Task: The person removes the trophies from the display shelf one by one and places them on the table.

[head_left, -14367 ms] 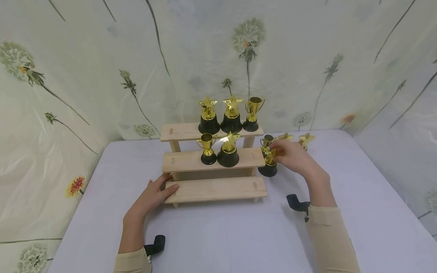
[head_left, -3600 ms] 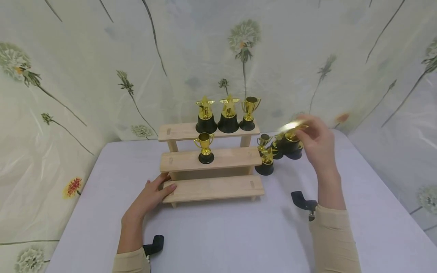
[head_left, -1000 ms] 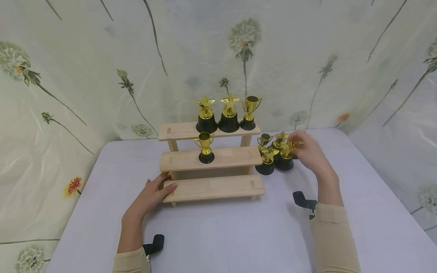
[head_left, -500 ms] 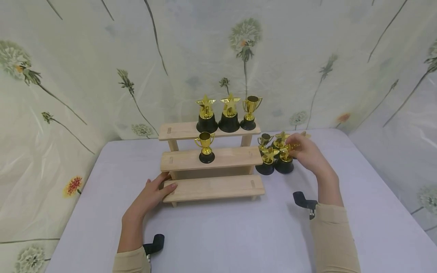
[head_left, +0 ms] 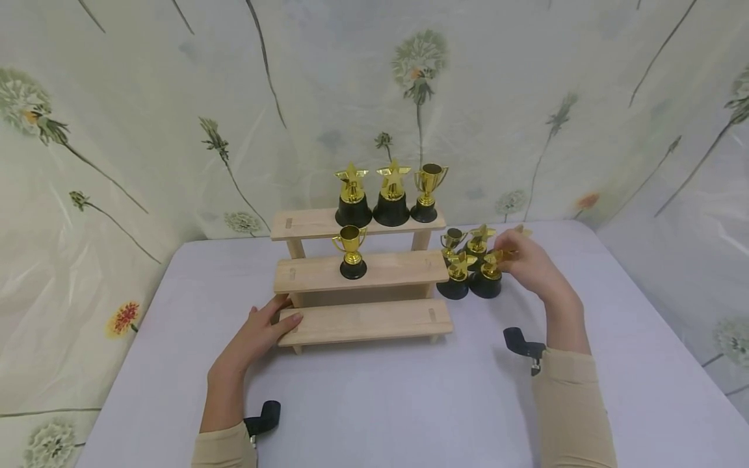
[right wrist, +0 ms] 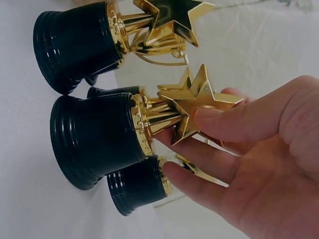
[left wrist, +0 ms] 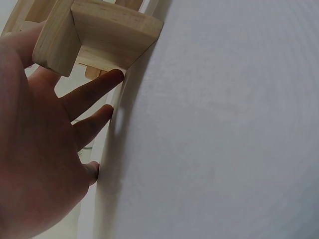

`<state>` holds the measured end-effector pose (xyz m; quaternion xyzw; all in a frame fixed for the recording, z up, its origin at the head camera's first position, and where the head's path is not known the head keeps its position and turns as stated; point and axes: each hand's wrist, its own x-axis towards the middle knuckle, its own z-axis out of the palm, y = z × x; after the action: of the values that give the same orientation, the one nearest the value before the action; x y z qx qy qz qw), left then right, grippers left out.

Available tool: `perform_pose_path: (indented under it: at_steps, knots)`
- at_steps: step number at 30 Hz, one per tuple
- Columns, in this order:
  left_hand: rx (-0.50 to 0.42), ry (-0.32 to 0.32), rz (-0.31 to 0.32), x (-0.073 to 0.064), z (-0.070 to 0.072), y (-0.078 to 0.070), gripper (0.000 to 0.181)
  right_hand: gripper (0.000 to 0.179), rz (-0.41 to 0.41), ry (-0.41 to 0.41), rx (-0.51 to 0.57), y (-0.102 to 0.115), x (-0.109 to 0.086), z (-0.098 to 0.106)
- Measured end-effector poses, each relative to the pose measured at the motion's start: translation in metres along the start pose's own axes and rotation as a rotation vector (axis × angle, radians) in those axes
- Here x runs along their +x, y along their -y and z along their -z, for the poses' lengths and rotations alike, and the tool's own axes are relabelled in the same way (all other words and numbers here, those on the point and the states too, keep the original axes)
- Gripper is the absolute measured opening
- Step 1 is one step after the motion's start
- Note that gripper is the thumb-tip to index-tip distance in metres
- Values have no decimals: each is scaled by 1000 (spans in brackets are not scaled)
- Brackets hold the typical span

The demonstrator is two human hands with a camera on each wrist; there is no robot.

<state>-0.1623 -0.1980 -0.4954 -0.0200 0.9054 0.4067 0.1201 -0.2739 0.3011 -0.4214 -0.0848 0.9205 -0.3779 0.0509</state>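
Observation:
A three-step wooden display stand [head_left: 374, 323] stands mid-table. My left hand [head_left: 256, 336] holds the left end of its lowest step, thumb on top; in the left wrist view its other fingers [left wrist: 92, 94] are spread beside the stand's leg. My right hand [head_left: 531, 266] pinches the gold star of a black-based star trophy [right wrist: 97, 139], which stands upright on the table right of the stand. Beside it are another star trophy [head_left: 453, 286], a cup trophy [head_left: 452, 239] and a star trophy behind [head_left: 478, 239]. One more star is mostly hidden behind my right hand.
Two star trophies [head_left: 354, 209] and a cup trophy [head_left: 429, 188] stand on the top step. One cup trophy [head_left: 352, 250] is on the middle step, left of its centre. A flower-patterned sheet [head_left: 328, 97] hangs behind the white table [head_left: 374, 409].
A star trophy left the middle step earlier. The right hand held a star trophy in the air over the right group, then lowered it to the table. The left hand stays put.

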Motion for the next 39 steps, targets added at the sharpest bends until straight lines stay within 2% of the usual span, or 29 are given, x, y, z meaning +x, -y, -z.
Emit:
perform_pose_path:
  at_steps: [10,27,35,39]
  knots:
    - [9,-4,-14,-1,0,-2,80,29,13,10,2,-5,1,1]
    - [-5,-4,-21,-1,0,-1,80,32,-21,46,12,-3,-1,1]
    - [-9,6,3,-1,0,-2,80,37,5,57,-10,-4,-1,1]
    - [-2,-1,4,0,0,-1,80,47,12,57,-1,-5,0,0]
